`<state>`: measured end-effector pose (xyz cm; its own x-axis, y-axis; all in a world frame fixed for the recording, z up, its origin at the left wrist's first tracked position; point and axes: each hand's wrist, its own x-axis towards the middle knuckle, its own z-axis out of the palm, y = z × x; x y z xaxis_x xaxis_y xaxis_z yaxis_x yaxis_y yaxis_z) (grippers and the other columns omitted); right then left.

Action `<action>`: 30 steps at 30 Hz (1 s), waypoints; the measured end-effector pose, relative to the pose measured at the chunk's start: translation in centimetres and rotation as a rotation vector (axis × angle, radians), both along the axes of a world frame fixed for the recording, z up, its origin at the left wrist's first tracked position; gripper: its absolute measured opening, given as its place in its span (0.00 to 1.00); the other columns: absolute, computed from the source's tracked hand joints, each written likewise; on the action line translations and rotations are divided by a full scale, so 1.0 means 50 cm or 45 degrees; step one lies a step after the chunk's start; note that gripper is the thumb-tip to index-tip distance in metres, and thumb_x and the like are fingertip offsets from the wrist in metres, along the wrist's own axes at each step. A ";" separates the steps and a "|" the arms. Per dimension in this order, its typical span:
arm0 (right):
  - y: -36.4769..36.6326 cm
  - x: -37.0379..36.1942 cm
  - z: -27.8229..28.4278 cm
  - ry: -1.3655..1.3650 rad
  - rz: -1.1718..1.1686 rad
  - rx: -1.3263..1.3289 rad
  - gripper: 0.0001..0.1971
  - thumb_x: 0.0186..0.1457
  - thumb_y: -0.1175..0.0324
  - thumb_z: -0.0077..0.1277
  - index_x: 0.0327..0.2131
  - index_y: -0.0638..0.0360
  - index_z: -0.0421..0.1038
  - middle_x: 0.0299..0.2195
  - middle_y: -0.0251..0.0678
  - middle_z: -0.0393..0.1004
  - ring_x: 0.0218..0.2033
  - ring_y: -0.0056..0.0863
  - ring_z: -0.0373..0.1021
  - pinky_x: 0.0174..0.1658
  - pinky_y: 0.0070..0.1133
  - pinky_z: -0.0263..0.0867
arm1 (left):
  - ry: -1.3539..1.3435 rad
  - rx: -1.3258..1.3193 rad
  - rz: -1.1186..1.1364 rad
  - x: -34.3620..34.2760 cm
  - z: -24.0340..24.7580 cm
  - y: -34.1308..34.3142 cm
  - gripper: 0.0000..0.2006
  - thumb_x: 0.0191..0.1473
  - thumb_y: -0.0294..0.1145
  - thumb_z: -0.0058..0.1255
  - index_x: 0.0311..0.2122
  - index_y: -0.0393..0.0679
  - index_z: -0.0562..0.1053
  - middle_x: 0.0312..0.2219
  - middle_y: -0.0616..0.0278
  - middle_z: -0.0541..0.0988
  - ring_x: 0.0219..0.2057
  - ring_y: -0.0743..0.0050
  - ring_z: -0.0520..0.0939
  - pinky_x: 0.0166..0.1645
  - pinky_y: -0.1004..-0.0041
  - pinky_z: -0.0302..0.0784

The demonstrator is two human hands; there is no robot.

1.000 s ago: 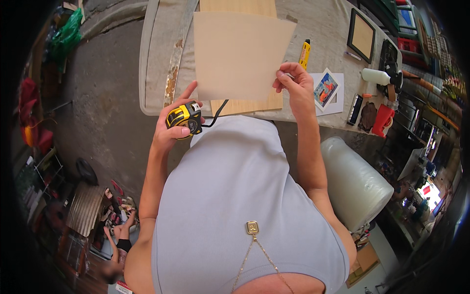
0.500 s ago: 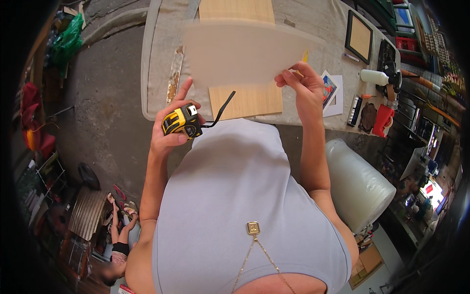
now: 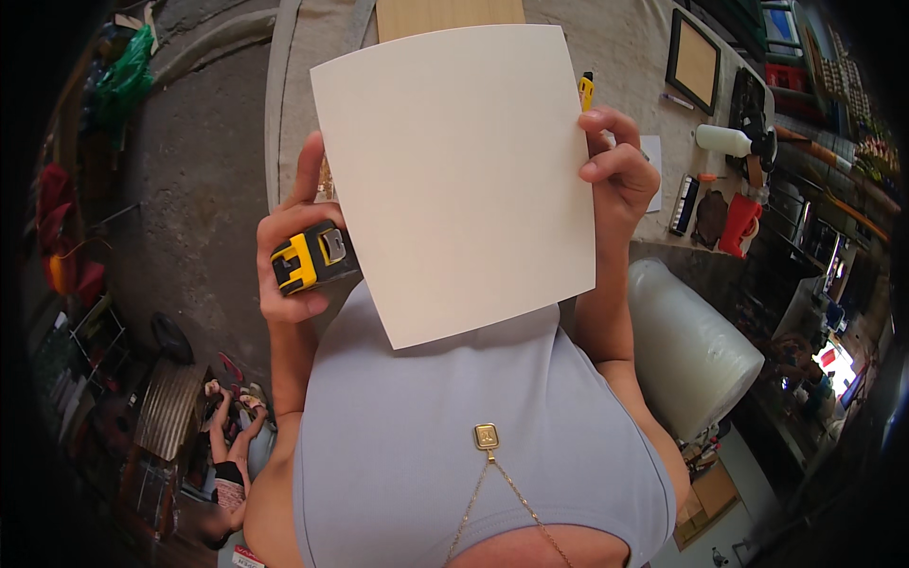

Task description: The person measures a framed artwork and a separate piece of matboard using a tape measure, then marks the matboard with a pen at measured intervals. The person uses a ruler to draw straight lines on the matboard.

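A blank, off-white rectangular board [image 3: 464, 189] is raised over the table's near edge, its broad face turned up to me. My right hand [image 3: 622, 175] pinches its right edge between bent fingers. On the other side, my left hand [image 3: 292, 222] is wrapped round a yellow and black tape measure [image 3: 308, 257], its index finger stretched up beside the board's left edge. Just beyond my right fingers shows a slim yellow and black tool [image 3: 587, 91]; whether it lies on the table or is held cannot be told. The board hides much of the table below.
A wooden panel [image 3: 450, 16] lies on the cloth-covered table [image 3: 625, 57]. At the right are a black frame [image 3: 694, 64], a white bottle [image 3: 722, 141] and a red tape dispenser [image 3: 740, 225]. A bubble-wrap roll [image 3: 696, 350] stands by my right arm. Another person [image 3: 230, 454] is at lower left.
The board has swung from nearly flat over the table to tilted up, its face toward me and closer. My left hand has shifted slightly left, turning the tape measure.
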<state>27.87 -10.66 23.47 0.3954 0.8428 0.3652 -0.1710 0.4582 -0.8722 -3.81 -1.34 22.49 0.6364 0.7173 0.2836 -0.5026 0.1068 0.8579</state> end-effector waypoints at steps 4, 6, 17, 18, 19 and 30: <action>-0.003 0.000 -0.001 0.022 0.004 0.047 0.11 0.51 0.93 0.47 0.25 0.67 0.72 0.51 0.49 0.67 0.52 0.40 0.72 0.53 0.31 0.71 | 0.002 0.044 -0.016 -0.007 0.014 0.005 0.38 0.28 0.37 0.59 0.52 0.34 0.76 0.65 0.33 0.56 0.64 0.48 0.65 0.65 0.62 0.62; -0.004 -0.001 -0.001 0.034 0.027 0.053 0.11 0.51 0.93 0.47 0.25 0.67 0.72 0.52 0.48 0.67 0.52 0.41 0.71 0.53 0.31 0.71 | -0.003 0.048 -0.038 -0.012 0.015 0.007 0.37 0.29 0.37 0.60 0.52 0.33 0.76 0.66 0.33 0.54 0.61 0.49 0.71 0.65 0.62 0.63; -0.008 -0.005 -0.002 0.043 0.042 0.045 0.11 0.50 0.93 0.48 0.25 0.65 0.73 0.52 0.48 0.66 0.53 0.40 0.71 0.55 0.32 0.70 | -0.029 0.075 -0.048 -0.005 0.029 0.009 0.38 0.29 0.37 0.61 0.53 0.34 0.75 0.66 0.34 0.53 0.57 0.50 0.76 0.64 0.61 0.64; -0.009 -0.004 -0.001 0.043 0.050 0.035 0.11 0.50 0.93 0.48 0.25 0.65 0.73 0.52 0.48 0.66 0.53 0.40 0.71 0.55 0.32 0.69 | -0.030 0.080 -0.053 -0.005 0.028 0.010 0.38 0.29 0.36 0.61 0.53 0.34 0.75 0.66 0.34 0.53 0.57 0.49 0.76 0.65 0.61 0.63; -0.010 -0.003 0.000 0.043 0.058 0.024 0.11 0.50 0.93 0.47 0.25 0.65 0.73 0.52 0.47 0.66 0.53 0.40 0.70 0.55 0.32 0.69 | -0.037 0.083 -0.061 -0.007 0.026 0.011 0.38 0.29 0.36 0.61 0.53 0.34 0.75 0.66 0.34 0.53 0.57 0.49 0.76 0.65 0.60 0.63; -0.021 -0.007 -0.003 0.043 0.040 -0.122 0.13 0.48 0.94 0.46 0.24 0.64 0.72 0.51 0.44 0.68 0.54 0.39 0.70 0.58 0.31 0.66 | 0.088 0.030 0.009 -0.009 0.031 0.000 0.36 0.30 0.37 0.63 0.51 0.33 0.76 0.66 0.32 0.52 0.67 0.44 0.59 0.67 0.58 0.59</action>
<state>27.53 -11.70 23.31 0.3788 0.8854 0.2693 -0.2139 0.3669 -0.9053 -4.27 -1.35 24.05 0.6501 0.7154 0.2561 -0.4430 0.0831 0.8926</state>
